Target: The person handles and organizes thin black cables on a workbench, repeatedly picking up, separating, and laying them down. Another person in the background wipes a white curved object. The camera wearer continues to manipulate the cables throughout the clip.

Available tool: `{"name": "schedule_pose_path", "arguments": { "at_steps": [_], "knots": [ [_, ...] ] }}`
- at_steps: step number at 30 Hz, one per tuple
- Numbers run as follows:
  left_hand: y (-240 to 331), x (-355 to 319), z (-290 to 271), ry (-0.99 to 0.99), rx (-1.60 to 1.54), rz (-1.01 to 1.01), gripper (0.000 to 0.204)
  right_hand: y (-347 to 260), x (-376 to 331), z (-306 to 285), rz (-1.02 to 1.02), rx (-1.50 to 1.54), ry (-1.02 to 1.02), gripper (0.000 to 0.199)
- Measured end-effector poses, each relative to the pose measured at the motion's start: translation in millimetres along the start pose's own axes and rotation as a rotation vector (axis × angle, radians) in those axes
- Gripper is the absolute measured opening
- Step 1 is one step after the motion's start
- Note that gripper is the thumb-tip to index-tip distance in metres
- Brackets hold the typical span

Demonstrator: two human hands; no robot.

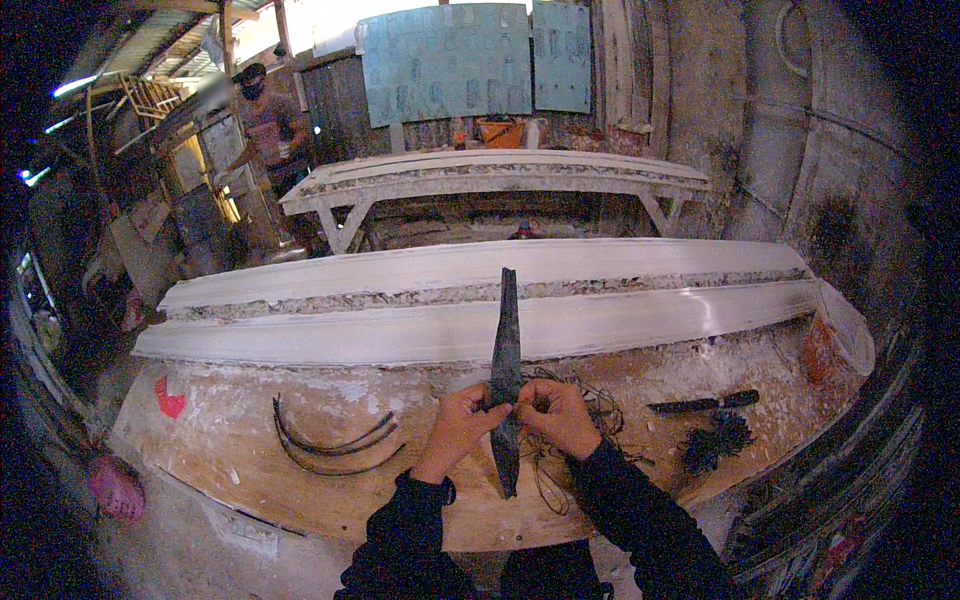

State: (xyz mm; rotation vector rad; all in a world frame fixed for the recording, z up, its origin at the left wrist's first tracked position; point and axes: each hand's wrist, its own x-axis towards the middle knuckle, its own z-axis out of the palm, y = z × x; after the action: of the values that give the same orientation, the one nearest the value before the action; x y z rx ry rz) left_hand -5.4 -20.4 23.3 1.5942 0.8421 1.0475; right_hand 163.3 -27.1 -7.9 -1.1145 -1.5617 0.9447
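Observation:
A long, dark, flat strip (507, 330), tapered toward its ends, stands almost straight away from me over the wooden table. My left hand (462, 425) is closed around its lower half, thumb lying across the face. My right hand (560, 415) is closed in a pinch at the strip's right edge; what sits between those fingertips is too small to make out. Thin dark cord (603, 408) lies tangled beside and behind the right hand. To the left rest several curved dark strips (335, 450). A black knife-like tool (705, 402) and a dark bundle of cord (718, 442) lie to the right.
Two long white-coated boards (420, 332) span the table's (240, 400) far side. A red scrap (170, 398) lies at left, and a pale container with orange (850, 335) at the right end. Behind stands a white bench (480, 180); a person (275, 125) is at far left.

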Motion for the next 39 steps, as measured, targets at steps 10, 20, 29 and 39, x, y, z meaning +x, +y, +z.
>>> {"name": "schedule_pose_path", "arguments": {
  "at_steps": [10, 20, 29, 39],
  "knots": [
    [0.9, -1.8, 4.0, -0.038, 0.114, 0.007, 0.017, -25.9, -7.1, 2.2, -0.077, -0.134, 0.015, 0.01],
    [-2.7, -4.4, 5.2, -0.034, 0.245, -0.007, 0.02, -20.6, -4.9, 1.6, -0.093, -0.097, 0.065, 0.01],
    [-4.9, -1.0, -6.4, -0.136, -0.072, -0.073, 0.024, -21.8, -4.8, -4.7, 0.15, 0.056, -0.068, 0.011],
    [-4.5, -32.5, -27.2, 0.122, -0.312, -0.054, 0.024, -10.7, -1.3, -0.1, -0.068, -0.202, -0.261, 0.009]
  ]
}}
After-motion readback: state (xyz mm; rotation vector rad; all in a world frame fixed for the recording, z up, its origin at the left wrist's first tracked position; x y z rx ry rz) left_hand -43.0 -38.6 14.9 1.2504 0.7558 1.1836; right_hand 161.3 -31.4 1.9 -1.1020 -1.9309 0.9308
